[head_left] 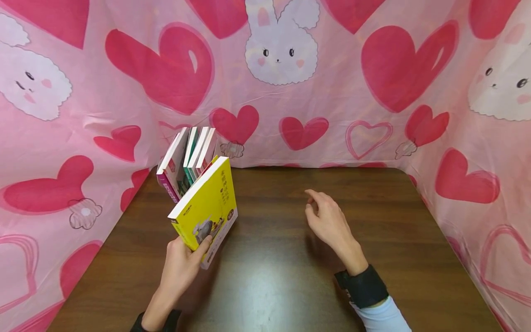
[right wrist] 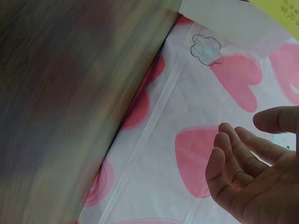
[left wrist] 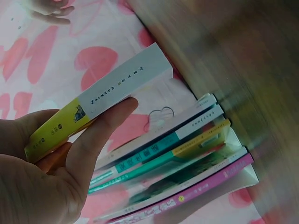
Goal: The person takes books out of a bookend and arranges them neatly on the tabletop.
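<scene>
Yellow-covered, white-paged paperback book [head_left: 213, 207] is held nearly upright in the person's left hand [head_left: 182, 265], thumb across the front cover and fingers behind; that low grip near the spine seems meant to keep the pages shut and steady. Off to its right, the right hand [head_left: 329, 219] hangs over the dark brown wood-grain worktop [head_left: 282, 249], fingers loosely bent with nothing in them, perhaps to leave the book room. Just beyond the left hand, a row of slim upright paperbacks [head_left: 199, 147] has its spines toward the person, likely so titles can be read; the purple-spined one [head_left: 168, 186], leftmost, stands apart from its neighbours at the top.

Nearest me, a black band [head_left: 159, 320] behind the left hand is cut off. Whether the held book's lower edge touches the worktop, I can't tell. Past that hand, the book blocks much of the row, and the small spine lettering blurs. Farthest out, beyond both hands, pink heart-and-rabbit cloth [head_left: 348, 69] runs out of sight.
</scene>
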The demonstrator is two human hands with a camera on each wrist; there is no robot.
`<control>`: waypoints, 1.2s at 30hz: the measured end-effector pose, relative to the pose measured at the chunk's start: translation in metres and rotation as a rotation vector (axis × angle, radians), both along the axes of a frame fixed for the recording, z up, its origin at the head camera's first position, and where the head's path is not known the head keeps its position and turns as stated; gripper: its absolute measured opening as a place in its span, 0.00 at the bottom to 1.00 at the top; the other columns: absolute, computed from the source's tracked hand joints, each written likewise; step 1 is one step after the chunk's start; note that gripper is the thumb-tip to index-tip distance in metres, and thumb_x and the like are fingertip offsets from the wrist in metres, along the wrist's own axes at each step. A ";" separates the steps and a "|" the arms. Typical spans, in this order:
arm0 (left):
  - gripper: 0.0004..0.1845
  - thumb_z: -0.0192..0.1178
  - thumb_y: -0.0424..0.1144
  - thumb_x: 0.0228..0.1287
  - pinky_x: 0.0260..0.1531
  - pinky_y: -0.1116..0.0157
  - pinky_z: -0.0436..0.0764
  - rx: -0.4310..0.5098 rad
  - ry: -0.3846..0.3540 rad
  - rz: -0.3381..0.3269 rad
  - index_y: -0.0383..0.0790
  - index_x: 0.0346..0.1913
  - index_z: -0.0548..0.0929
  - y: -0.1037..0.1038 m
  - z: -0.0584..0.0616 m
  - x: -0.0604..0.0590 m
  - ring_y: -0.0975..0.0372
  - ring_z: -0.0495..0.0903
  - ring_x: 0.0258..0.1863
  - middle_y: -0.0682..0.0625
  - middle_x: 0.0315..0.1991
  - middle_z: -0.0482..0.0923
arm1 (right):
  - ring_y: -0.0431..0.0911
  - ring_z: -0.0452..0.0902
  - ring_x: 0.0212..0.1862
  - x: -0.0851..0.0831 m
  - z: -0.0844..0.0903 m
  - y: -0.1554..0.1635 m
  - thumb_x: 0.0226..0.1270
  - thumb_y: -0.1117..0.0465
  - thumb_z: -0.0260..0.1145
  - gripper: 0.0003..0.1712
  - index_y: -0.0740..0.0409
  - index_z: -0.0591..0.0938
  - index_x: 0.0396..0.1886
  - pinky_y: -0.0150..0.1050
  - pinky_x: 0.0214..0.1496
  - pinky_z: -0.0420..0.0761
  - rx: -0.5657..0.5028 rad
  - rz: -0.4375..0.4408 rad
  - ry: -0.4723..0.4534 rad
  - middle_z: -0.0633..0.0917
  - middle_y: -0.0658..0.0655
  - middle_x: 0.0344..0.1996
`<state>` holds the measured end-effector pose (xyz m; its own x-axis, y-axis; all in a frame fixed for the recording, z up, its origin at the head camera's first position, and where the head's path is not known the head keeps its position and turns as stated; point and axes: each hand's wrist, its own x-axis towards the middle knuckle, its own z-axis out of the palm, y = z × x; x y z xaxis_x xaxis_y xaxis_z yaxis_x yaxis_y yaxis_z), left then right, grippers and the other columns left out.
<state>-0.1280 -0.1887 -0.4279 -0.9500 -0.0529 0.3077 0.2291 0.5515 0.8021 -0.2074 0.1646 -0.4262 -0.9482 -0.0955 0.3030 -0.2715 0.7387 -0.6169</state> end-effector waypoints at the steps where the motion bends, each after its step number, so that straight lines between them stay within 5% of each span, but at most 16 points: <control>1: 0.23 0.70 0.26 0.67 0.41 0.43 0.87 0.004 -0.005 -0.007 0.32 0.64 0.80 0.001 0.000 -0.001 0.42 0.89 0.46 0.35 0.53 0.87 | 0.48 0.73 0.36 0.000 0.000 0.000 0.74 0.62 0.60 0.22 0.57 0.82 0.65 0.44 0.36 0.74 0.000 0.000 0.001 0.84 0.53 0.43; 28: 0.28 0.70 0.29 0.69 0.48 0.39 0.84 0.079 -0.084 -0.142 0.40 0.69 0.75 0.021 -0.007 -0.038 0.40 0.86 0.54 0.38 0.61 0.83 | 0.48 0.73 0.36 0.000 -0.001 -0.002 0.74 0.62 0.61 0.22 0.57 0.82 0.65 0.46 0.38 0.75 0.008 0.005 0.013 0.84 0.54 0.44; 36: 0.28 0.69 0.32 0.70 0.48 0.40 0.85 0.164 -0.139 -0.179 0.44 0.70 0.74 0.023 -0.008 -0.045 0.41 0.86 0.55 0.42 0.62 0.83 | 0.48 0.73 0.37 0.001 -0.001 -0.004 0.75 0.61 0.61 0.23 0.57 0.81 0.67 0.46 0.40 0.75 0.007 0.015 0.002 0.85 0.55 0.46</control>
